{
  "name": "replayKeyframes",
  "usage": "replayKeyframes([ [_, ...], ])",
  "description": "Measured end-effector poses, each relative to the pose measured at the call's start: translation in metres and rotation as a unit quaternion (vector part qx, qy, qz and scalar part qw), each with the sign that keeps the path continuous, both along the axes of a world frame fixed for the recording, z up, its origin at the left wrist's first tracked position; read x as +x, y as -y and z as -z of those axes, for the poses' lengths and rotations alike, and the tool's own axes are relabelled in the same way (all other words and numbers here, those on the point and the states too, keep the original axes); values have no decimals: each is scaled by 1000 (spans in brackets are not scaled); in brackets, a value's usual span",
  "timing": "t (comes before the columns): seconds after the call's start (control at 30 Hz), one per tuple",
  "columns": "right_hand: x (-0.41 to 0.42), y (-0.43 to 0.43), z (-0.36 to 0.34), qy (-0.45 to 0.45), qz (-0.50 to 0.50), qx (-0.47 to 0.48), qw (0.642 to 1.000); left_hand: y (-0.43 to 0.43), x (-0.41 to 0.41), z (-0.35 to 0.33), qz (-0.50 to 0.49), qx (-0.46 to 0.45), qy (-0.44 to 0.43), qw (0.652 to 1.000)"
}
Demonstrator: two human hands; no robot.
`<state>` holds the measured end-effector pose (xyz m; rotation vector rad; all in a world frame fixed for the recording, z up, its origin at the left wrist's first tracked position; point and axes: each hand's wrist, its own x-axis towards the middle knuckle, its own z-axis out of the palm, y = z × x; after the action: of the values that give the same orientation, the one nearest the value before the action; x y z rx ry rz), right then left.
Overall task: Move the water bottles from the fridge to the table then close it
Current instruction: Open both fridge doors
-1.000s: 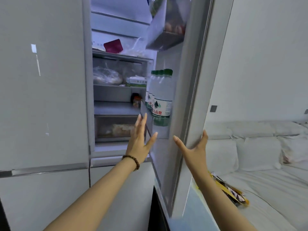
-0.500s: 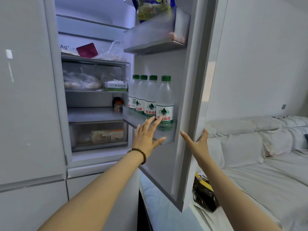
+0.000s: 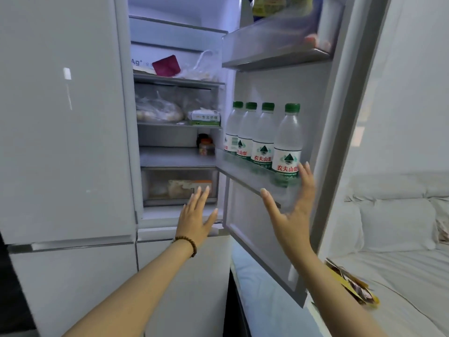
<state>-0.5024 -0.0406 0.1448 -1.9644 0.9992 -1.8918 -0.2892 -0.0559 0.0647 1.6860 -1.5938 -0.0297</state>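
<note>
Several clear water bottles (image 3: 263, 139) with green caps and red-lettered labels stand in a row on the shelf (image 3: 245, 175) of the open fridge door (image 3: 340, 132). My right hand (image 3: 290, 205) is spread open just below and in front of the nearest bottle (image 3: 288, 142), its fingertips beside that bottle's label. Over by the fridge's lower drawer, my left hand (image 3: 196, 215), with a bead bracelet at the wrist, is raised open and holds nothing.
The fridge interior (image 3: 177, 132) holds bagged food, a carton, a small jar and a drawer. An upper door shelf (image 3: 279, 47) hangs above the bottles. The left fridge door (image 3: 60, 117) is closed. A white bed (image 3: 401, 251) with pillows and a yellow package (image 3: 352, 285) lies right.
The door has swung wider. My right hand left the door's edge and came inside up to the nearest bottle. My left hand dropped back from the bottle shelf toward the drawer.
</note>
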Motion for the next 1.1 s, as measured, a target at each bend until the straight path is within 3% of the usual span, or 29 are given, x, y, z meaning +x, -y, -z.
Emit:
replayKeyframes([
  [0.07,32,-6,-1,-29,-69,6,997,-14,45,7,-47,4,-29,998],
  [0.23,124,1,17,-47,-210,157,964,-57,155,8,-160,-11,-36,986],
  [0.47,263,40,78,-43,-313,404,859,-73,280,25,-266,6,-2,964],
  [0.77,416,98,192,60,-315,596,736,10,382,67,-233,28,98,967],
  [1.1,489,142,259,164,-345,660,647,72,422,120,-211,0,214,954],
])
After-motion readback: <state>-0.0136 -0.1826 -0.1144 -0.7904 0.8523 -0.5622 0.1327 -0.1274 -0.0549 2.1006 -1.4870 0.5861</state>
